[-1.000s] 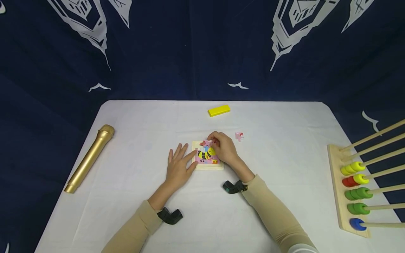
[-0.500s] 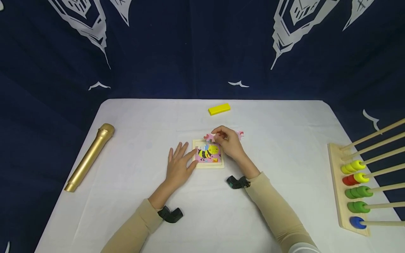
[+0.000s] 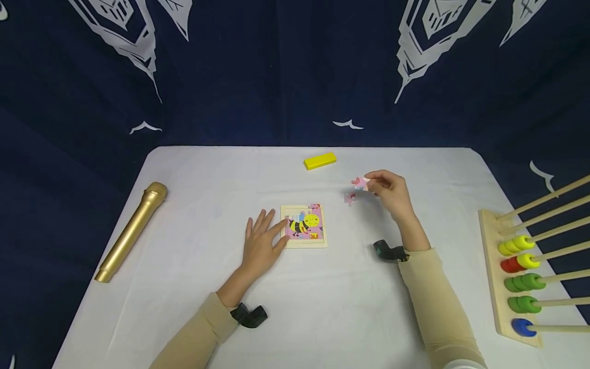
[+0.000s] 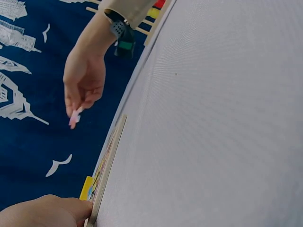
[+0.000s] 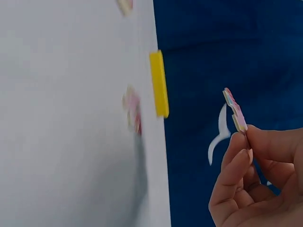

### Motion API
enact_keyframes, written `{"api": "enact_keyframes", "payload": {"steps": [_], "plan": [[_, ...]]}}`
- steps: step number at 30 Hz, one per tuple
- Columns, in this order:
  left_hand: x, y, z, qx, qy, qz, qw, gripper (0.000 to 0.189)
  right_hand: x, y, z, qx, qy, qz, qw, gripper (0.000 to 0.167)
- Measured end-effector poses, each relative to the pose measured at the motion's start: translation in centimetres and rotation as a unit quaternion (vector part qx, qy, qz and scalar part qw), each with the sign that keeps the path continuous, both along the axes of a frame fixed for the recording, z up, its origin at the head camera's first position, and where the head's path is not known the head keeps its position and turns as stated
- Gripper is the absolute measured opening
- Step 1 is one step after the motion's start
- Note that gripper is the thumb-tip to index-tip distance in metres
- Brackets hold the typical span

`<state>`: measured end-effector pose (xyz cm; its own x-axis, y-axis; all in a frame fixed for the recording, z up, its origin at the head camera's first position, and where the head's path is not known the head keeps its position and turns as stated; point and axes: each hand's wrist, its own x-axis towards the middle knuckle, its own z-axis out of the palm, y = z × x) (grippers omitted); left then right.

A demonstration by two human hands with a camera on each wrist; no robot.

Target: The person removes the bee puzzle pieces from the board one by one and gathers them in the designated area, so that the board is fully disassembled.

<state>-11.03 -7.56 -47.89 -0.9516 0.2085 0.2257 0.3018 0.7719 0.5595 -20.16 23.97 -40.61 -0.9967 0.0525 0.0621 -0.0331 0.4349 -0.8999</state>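
Observation:
A square wooden puzzle board (image 3: 304, 244) with a bee picture lies mid-table; bare wood shows along its upper left. My left hand (image 3: 259, 249) has its fingers spread, with thumb and index finger touching the board's left side. To the right, above the table, my right hand (image 3: 392, 196) pinches a pink puzzle piece (image 3: 360, 183) between thumb and fingers. The right wrist view shows that piece (image 5: 235, 111) edge-on at the fingertips. Another pink puzzle piece (image 3: 350, 199) lies on the cloth just below the held one.
A yellow block (image 3: 320, 161) sits near the table's far edge. Along the left side lies a gold microphone (image 3: 131, 233). At the right edge is a wooden counting rack (image 3: 507, 277) with coloured rings on rods. White cloth (image 3: 318, 307) covers the table.
My right hand has lifted the pink puzzle piece from the board's upper part and carried it right, above the loose piece. My left hand stays at the board's left side.

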Motion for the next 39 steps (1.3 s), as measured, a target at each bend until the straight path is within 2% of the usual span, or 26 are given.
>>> {"api": "enact_keyframes", "payload": {"steps": [4, 9, 18, 26, 33, 39], "plan": [[0.0, 0.0, 0.0, -0.001, 0.001, 0.000, 1.0000, 0.041, 0.0, 2.0, -0.7, 0.018, -0.030, -0.010, 0.9993, 0.024], [0.1, 0.1, -0.1, -0.004, 0.007, 0.002, 1.0000, 0.041, 0.0, 3.1, -1.8, 0.046, -0.062, -0.014, 0.9969, 0.025], [0.2, 0.2, -0.3, -0.001, 0.004, 0.002, 1.0000, 0.041, -0.2, 3.4, -3.6, 0.079, -0.074, -0.006, 0.9941, 0.022], [0.1, 0.1, -0.2, -0.001, 0.001, 0.004, 1.0000, 0.041, -0.5, 2.9, -4.2, 0.127, -0.043, -0.006, 0.9909, 0.021], [0.1, 0.1, -0.1, -0.002, 0.001, 0.003, 1.0000, 0.041, -0.5, 2.7, -4.7, 0.183, 0.015, -0.018, 0.9828, 0.017], [0.0, 0.1, -0.2, -0.004, 0.004, 0.004, 1.0000, 0.041, -0.6, 2.7, -4.9, 0.157, 0.028, -0.066, 0.9850, 0.017]]}}
